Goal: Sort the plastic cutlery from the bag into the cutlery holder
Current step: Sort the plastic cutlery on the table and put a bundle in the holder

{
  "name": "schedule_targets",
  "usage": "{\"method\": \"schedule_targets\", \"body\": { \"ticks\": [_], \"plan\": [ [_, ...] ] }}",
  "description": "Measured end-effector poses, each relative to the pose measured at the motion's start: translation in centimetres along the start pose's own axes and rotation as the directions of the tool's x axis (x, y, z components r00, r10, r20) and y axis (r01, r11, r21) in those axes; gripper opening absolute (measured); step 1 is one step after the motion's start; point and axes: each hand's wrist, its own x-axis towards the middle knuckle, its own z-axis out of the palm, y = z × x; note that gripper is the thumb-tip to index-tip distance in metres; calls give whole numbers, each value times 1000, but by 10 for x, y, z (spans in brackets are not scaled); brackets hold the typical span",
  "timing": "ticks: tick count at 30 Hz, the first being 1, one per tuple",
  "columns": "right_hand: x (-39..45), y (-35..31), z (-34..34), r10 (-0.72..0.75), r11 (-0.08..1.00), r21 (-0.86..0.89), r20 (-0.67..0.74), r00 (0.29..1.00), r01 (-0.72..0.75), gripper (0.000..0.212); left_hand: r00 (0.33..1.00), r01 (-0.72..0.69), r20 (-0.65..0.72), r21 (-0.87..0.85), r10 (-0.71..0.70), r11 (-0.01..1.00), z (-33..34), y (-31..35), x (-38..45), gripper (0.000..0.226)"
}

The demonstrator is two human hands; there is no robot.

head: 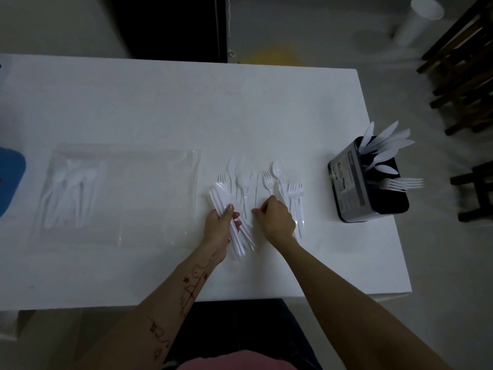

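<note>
On the white table (160, 102), my left hand (220, 231) is closed around a gathered bundle of cutlery (226, 209) while my right hand (277, 220) pinches another handle from the loose pile (266, 182), halfway between the bag (120, 196) and the cutlery holder (354, 188).

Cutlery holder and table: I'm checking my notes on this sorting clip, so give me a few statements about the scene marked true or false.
1. The cutlery holder already has knives and forks standing in it. True.
2. The left hand is empty. False: it grips a bundle of white cutlery.
3. The plastic bag is empty. False: some white cutlery still lies inside it.
4. The right hand is down among the loose cutlery spread on the table. True.
5. The holder stands to the left of the bag. False: it stands near the table's right edge.
</note>
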Motion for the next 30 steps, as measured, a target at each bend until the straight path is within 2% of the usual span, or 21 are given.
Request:
{"method": "schedule_targets", "body": {
  "ticks": [4,7,9,11,14,16,19,21,23,27,30],
  "plan": [
    [-2,4,-8,23,999,-26,7,1000,-23,16,999,18,37,12,-19,1000,-1,1,-2,33],
    [-8,10,-18,-16,998,66,-13,1000,17,15,998,14,60,15,-14,1000,1,2,-3,32],
    [-15,13,-22,-151,975,155,-62,987,159,13,998,12,58,3,-12,1000,4,4,-4,36],
    [-20,13,-24,-317,928,175,-86,944,328,10,999,12,53,-34,-10,999,8,7,-4,38],
    [-26,11,-21,-538,839,87,-23,843,537,11,998,8,57,-75,-4,997,11,8,-3,42],
    [-26,9,-18,-595,802,85,20,804,591,16,999,-7,53,-81,12,997,10,8,-2,40],
    [-21,3,-12,-463,876,150,-10,886,459,21,1000,-28,3,-104,28,994,5,9,0,33],
    [-12,1,-9,-321,942,85,-72,944,326,20,999,-38,-10,-132,37,991,-1,10,-1,31],
    [-5,-2,-5,-201,979,7,-57,978,202,21,999,-52,-21,-100,50,994,-8,8,-1,31],
    [1,-13,4,-82,997,-1,55,995,82,23,997,-72,-45,-46,70,996,-20,1,0,31],
    [4,-13,9,-1,992,129,113,994,-13,20,997,-60,-46,-58,57,997,-22,-1,0,33]
  ]
}}
